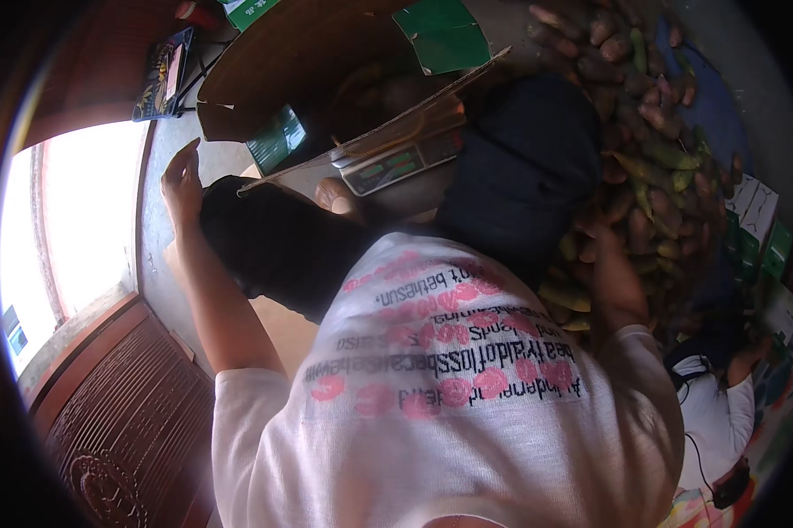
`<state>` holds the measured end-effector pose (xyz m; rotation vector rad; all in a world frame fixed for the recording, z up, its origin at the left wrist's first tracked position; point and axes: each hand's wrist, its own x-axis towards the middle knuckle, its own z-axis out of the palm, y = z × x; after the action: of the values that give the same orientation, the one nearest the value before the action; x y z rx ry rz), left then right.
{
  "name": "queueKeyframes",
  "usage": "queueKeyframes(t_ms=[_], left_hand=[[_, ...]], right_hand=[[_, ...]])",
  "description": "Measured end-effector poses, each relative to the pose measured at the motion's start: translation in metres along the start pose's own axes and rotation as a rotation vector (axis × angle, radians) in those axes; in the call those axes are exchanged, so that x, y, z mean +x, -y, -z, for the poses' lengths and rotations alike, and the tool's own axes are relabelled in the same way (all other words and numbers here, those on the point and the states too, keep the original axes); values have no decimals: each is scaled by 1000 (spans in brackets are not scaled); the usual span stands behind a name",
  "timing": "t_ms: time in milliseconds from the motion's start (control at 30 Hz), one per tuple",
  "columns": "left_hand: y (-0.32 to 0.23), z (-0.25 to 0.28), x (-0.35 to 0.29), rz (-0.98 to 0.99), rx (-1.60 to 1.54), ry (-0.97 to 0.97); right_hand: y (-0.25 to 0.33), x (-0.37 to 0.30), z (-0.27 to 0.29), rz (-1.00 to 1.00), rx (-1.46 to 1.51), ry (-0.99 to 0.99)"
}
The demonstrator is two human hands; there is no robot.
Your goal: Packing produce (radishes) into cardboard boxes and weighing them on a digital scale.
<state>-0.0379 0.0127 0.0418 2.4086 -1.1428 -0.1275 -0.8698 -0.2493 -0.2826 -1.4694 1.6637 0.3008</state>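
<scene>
On a clock face laid over the view, the left hand [183, 183] is raised near ten, its fingers [188, 155] loosely bent and pointing upward, the hand open just beside the left knee. The right hand [595, 232] is in shadow close to three, at the near edge of a large heap of tapered reddish-brown and green vegetables [665, 157]; its fingers are too dark to read, so whether they grip one cannot be told.

That heap spreads from one o'clock round past three, over a blue sheet [718, 110]. Between the hands are dark-trousered knees [528, 163] and a white shirt [432, 387] with pink spots and dark lettering. At twelve, a pale electronic scale with green panels [398, 167] sits partly behind the front edge of a big brown cardboard box [282, 62], which fills eleven to twelve. A flat green panel [443, 37] stands at its upper right; a glossy green piece [278, 139] shows at its lower left.

Farther out, green-and-white cartons [753, 216] stand at three, a co-worker in a white top [712, 421] is at four, and a carved reddish-brown wooden panel [128, 427] is at eight.
</scene>
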Motion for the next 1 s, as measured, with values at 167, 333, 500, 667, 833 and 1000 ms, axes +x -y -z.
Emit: queueKeyframes(t_ms=[167, 333, 500, 667, 833, 1000], left_hand=[[-2, -3, 1, -17, -22, 4], [-3, 1, 2, -87, 6, 44], [20, -12, 3, 123, -351, 124], [24, 6, -8, 317, -516, 200], [6, -6, 9, 435, -603, 279], [-13, -8, 8, 516, -538, 340]], right_hand=[[-26, 11, 1, 10, -143, -5], [-15, -21, -67, -36, -238, -56], [-8, -18, -77, -217, -279, -185], [51, -43, -68, -308, -184, -158], [48, -43, -61, -387, -152, -270], [65, -42, -44, -379, -115, -314]])
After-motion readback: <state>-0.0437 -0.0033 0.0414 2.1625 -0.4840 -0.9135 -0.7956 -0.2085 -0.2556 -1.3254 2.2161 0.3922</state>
